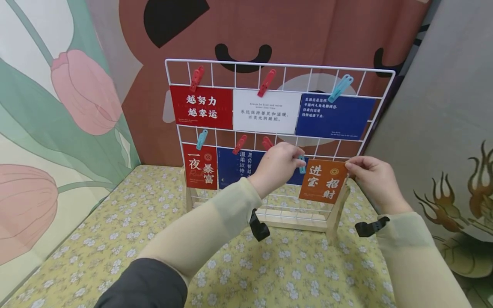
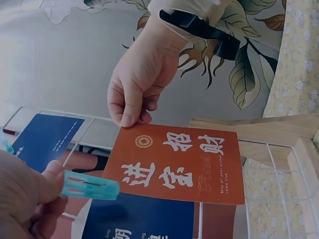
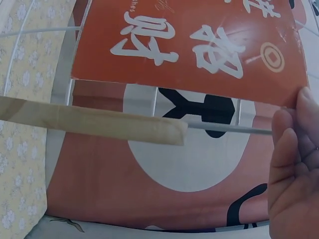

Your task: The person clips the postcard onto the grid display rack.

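Observation:
My right hand (image 1: 375,182) pinches the upper right corner of an orange postcard (image 1: 321,179) with white characters. The card is held at the lower right part of a white wire grid rack (image 1: 279,66), slightly tilted. Between its thumb and fingers, my left hand (image 1: 275,164) holds a light blue clothespin (image 1: 302,164). In the left wrist view, the tip of this clothespin (image 2: 89,185) reaches the card's edge; whether it bites on the card cannot be told. A dark blue postcard (image 2: 144,216) lies partly behind the orange one.
Red, white and blue postcards hang on the grid, such as a white card (image 1: 266,112), held by red clothespins (image 1: 266,83) and light blue ones. A wooden base (image 1: 292,220) supports the rack on a yellow floral tablecloth (image 1: 300,273). Printed curtains (image 1: 154,107) stand behind.

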Demonstrator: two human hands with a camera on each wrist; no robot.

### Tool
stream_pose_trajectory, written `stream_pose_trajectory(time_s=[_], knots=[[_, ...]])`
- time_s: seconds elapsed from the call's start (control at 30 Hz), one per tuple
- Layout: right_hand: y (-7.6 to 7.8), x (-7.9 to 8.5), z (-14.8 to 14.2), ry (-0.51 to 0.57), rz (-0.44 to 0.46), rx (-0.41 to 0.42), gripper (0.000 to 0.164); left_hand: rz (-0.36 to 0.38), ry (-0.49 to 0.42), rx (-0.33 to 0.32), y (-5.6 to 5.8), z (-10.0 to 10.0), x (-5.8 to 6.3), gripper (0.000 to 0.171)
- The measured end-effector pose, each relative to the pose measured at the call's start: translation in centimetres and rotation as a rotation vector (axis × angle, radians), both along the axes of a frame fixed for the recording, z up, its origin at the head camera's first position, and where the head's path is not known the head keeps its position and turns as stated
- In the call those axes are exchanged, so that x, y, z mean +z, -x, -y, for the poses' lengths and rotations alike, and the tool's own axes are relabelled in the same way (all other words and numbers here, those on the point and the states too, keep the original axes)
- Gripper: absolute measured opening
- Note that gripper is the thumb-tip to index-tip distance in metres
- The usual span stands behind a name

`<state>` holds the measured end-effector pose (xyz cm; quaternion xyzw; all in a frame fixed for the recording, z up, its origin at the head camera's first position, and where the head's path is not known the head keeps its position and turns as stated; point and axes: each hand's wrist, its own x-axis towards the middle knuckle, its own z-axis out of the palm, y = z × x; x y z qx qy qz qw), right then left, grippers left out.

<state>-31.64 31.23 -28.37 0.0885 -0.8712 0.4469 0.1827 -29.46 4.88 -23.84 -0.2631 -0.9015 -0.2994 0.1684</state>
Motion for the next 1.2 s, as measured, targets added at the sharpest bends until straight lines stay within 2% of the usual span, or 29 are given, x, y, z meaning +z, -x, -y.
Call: stream_pose_trajectory(time_s=[0.23,0.4,0.57,0.83,1.2], knots=[[-0.1,0.2,0.6,-0.024,-0.064,-0.053,0.041,-0.080,-0.016,0.075,0.5,-1.1,0.8,0.025],[-0.2,0.1,0.6,-0.029,-0.059,-0.092,0.043,-0.073,-0.059,0.088,0.7,-1.8,0.9,0.026],[-0.2,-0.1,0.5,-0.040,-0.069,-0.098,0.043,-0.072,-0.082,0.120,0.9,-2.3,0.8,0.025],[-0.2,0.1,0.6,-0.043,-0.108,-0.109,0.040,-0.012,-0.231,0.166,1.4,-2.7,0.5,0.024],[-0.2,0.1,0.6,-0.072,-0.104,-0.114,0.041,-0.032,-0.220,0.222,2.1,-3.2,0.3,0.023]])
